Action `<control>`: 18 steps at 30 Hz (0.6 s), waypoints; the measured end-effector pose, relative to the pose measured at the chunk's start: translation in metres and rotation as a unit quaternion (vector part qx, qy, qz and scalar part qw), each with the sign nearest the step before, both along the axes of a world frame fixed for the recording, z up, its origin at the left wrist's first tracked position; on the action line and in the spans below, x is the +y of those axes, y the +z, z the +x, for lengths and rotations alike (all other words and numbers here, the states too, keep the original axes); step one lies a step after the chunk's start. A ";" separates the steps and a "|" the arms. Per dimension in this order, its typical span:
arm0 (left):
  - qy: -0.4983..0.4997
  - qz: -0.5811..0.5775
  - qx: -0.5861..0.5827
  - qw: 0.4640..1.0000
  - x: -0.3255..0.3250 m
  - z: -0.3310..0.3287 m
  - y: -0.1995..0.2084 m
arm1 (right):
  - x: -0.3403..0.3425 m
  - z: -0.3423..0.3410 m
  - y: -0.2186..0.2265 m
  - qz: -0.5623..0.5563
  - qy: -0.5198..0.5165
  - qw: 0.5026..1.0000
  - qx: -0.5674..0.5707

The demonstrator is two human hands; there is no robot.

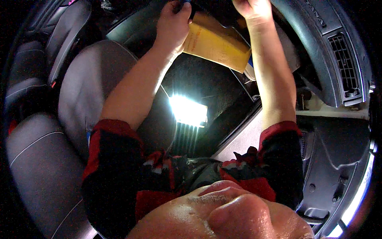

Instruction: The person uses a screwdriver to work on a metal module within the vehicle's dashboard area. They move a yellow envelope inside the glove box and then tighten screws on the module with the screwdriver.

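Observation:
My left hand (174,24) is raised at the top middle, its fingers curled closed. A small bit of blue and something dark show at its fingertips, but I cannot make out what it holds. My right hand (252,8) reaches up to the top edge, where its fingers are mostly cut off. Between my forearms lies a yellow cardboard box or packet (217,44) with faint printing, just right of my left wrist. Below it, a bright work light (189,112) glares from the dark floor area and washes out its own shape.
Grey car seats (101,75) with pale piping fill the left side. At the right are the dashboard with an air vent (343,63) and an open door panel (338,155). A pale door sill (242,139) runs beside the dark floor mat.

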State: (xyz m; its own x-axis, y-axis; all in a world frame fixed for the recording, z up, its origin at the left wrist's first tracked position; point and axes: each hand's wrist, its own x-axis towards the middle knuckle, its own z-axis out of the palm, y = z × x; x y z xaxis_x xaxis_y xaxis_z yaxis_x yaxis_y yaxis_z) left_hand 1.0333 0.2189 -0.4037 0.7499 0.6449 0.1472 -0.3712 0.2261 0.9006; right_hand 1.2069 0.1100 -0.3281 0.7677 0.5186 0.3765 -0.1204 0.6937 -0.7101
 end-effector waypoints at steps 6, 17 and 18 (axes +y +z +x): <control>-0.002 0.039 0.002 0.999 -0.004 0.008 -0.013 | -0.003 0.012 -0.021 0.028 0.076 0.996 -0.032; 0.016 -0.020 -0.078 0.997 0.012 -0.002 0.012 | -0.064 -0.149 -0.128 -0.614 0.146 0.557 -0.540; 0.028 -0.006 -0.055 0.998 0.011 -0.006 0.014 | -0.064 -0.153 -0.145 -0.697 0.245 0.461 -0.491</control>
